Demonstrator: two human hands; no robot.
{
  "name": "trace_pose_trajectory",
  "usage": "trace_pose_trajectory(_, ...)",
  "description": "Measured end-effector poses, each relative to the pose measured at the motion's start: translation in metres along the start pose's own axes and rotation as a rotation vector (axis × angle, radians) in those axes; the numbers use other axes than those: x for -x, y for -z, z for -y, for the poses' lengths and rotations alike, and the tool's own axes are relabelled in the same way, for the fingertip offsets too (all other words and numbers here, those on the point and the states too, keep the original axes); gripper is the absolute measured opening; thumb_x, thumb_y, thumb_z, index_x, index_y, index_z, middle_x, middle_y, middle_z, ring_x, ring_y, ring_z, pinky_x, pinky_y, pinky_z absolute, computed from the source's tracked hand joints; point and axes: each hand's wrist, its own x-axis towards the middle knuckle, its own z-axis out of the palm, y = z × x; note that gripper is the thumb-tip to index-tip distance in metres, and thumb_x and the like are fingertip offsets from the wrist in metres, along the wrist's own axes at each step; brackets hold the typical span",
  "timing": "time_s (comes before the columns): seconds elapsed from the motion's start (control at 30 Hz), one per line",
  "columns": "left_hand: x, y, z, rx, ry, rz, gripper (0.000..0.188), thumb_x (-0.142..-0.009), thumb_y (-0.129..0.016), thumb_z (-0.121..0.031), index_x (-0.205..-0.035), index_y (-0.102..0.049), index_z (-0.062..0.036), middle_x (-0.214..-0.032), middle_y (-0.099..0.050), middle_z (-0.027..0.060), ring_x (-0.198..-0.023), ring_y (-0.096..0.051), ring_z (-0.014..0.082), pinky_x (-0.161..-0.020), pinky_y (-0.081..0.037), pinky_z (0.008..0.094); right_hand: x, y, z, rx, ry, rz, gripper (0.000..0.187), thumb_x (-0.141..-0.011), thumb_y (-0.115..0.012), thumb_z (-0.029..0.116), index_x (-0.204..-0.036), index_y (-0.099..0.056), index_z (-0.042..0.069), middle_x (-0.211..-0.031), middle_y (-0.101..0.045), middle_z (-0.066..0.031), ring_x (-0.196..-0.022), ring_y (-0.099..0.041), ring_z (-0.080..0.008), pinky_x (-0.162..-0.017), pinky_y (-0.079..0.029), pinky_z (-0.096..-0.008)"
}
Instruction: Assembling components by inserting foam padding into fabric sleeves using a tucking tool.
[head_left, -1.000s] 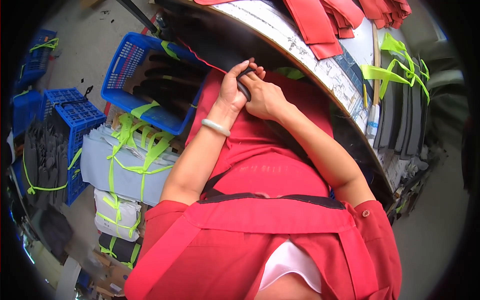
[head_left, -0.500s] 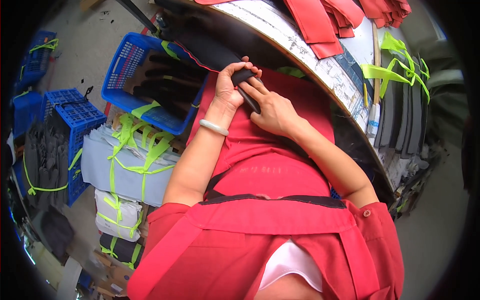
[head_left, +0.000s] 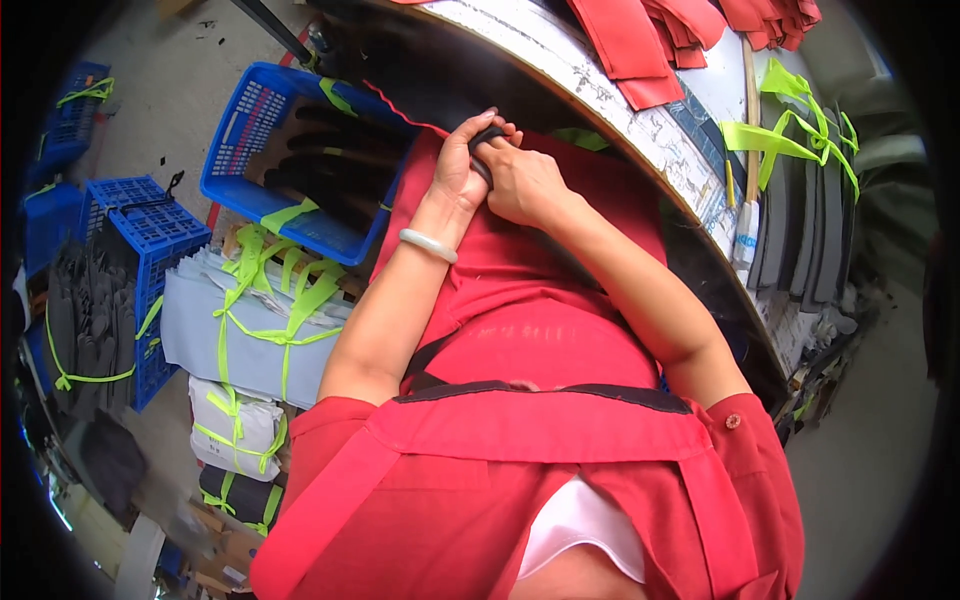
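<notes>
Left hand (head_left: 462,168) and right hand (head_left: 522,182) pressed together, both pinching a small black piece (head_left: 484,140) over red fabric (head_left: 520,290) beside blue crate (head_left: 262,130).

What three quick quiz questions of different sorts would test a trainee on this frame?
1. True or false: both hands grip one small black piece over the red cloth on the lap.
2. What is on the left wrist? A) a watch B) a pale bangle C) a green strap
3. Fill in: the blue crate nearest the left hand holds dark ____ pieces.

Key:
1. True; the left hand and the right hand meet on it.
2. B; the bangle circles the wrist.
3. Black; green straps tie the grey bundle below it.
</notes>
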Motion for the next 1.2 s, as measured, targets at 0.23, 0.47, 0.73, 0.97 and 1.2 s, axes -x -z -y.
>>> trace_pose_trajectory(0.23, 0.008, 0.003, 0.0, 0.011, 0.024, 0.019, 0.022, -0.084, -0.059, -0.003, -0.106, -0.056, 0.0001, -0.087, -0.063, 0.0128, -0.085, -0.061, 0.0268, -0.093, -0.05, 0.0425, 0.037, 0.01, 0.007, -0.095, -0.047, 0.017, 0.065, -0.07, -0.058, 0.008, -0.134, -0.048, 0.017, -0.138, -0.049, -0.0102, -0.097, -0.064, -0.0383, -0.078, -0.053, -0.0489)
trace_pose_trajectory(0.47, 0.007, -0.006, -0.005, 0.041, 0.055, -0.05, 0.018, -0.089, -0.058, -0.011, -0.103, -0.059, 0.0004, -0.097, -0.064, 0.0143, -0.102, -0.062, 0.0314, -0.098, -0.048, 0.0443, 0.019, 0.012, 0.003, -0.04, -0.032, 0.063, 0.058, -0.07, -0.058, 0.006, -0.128, -0.051, 0.013, -0.132, -0.052, -0.0112, -0.096, -0.064, -0.038, -0.078, -0.053, -0.0486)
trace_pose_trajectory(0.73, 0.001, 0.0, -0.004, 0.013, 0.032, -0.021, 0.013, -0.086, -0.062, -0.005, -0.097, -0.058, -0.0023, -0.085, -0.063, 0.0098, -0.082, -0.063, 0.0222, -0.093, -0.051, 0.0418, -0.004, 0.002, -0.003, 0.011, -0.017, 0.044, 0.038, -0.074, -0.059, 0.012, -0.111, -0.056, 0.008, -0.112, -0.064, -0.014, -0.084, -0.067, -0.038, -0.073, -0.055, -0.0468)
trace_pose_trajectory(0.97, 0.008, -0.005, 0.001, 0.003, -0.015, -0.007, 0.017, -0.086, -0.06, -0.004, -0.102, -0.057, -0.0005, -0.085, -0.064, 0.0116, -0.084, -0.063, 0.0243, -0.094, -0.05, 0.0424, 0.027, 0.008, -0.001, -0.043, 0.031, -0.018, 0.064, -0.069, -0.06, 0.011, -0.132, -0.049, 0.014, -0.132, -0.053, -0.0096, -0.093, -0.064, -0.0382, -0.076, -0.054, -0.0484)
trace_pose_trajectory(1.2, 0.02, -0.025, -0.005, 0.047, 0.028, -0.121, 0.013, -0.088, -0.065, -0.013, -0.089, -0.062, -0.0009, -0.087, -0.065, 0.0131, -0.084, -0.065, 0.0253, -0.089, -0.053, 0.0417, 0.03, 0.01, 0.0, -0.029, 0.042, 0.027, 0.055, -0.069, -0.06, 0.01, -0.124, -0.052, 0.012, -0.123, -0.058, -0.0147, -0.092, -0.065, -0.0376, -0.077, -0.054, -0.0481)
